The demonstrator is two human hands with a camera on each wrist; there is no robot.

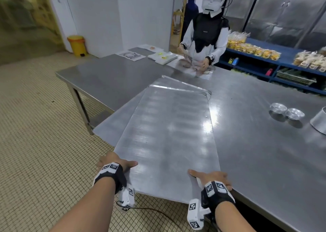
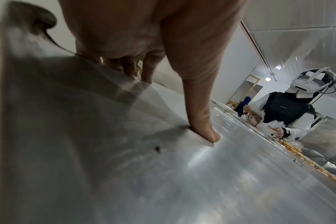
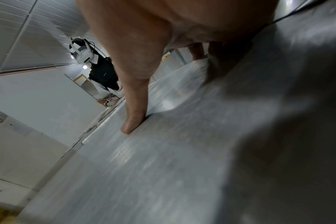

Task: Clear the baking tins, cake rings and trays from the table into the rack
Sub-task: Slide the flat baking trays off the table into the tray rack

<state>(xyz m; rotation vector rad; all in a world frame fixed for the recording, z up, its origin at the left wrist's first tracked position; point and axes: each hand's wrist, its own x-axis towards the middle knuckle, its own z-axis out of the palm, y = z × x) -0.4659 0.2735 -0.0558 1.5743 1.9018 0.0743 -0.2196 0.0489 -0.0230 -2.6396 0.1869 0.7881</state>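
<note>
A large flat metal baking tray (image 1: 169, 134) lies on top of a second tray (image 1: 123, 115), both reaching past the near edge of the steel table (image 1: 264, 152). My left hand (image 1: 114, 163) grips the top tray's near left corner, thumb on its upper face and fingers under it. My right hand (image 1: 210, 176) grips the near right corner the same way. In the left wrist view the thumb (image 2: 203, 121) presses on the tray (image 2: 201, 181). In the right wrist view the thumb (image 3: 134, 118) lies on the tray (image 3: 163, 166). Two small round tins (image 1: 286, 110) stand at the right.
A larger round tin (image 1: 320, 123) stands at the right edge. Another person (image 1: 204, 37) works across the table with papers. Blue shelves (image 1: 273, 58) with bagged bread lie behind. A yellow bin (image 1: 77, 45) stands by the wall. Tiled floor (image 1: 44, 125) opens to the left.
</note>
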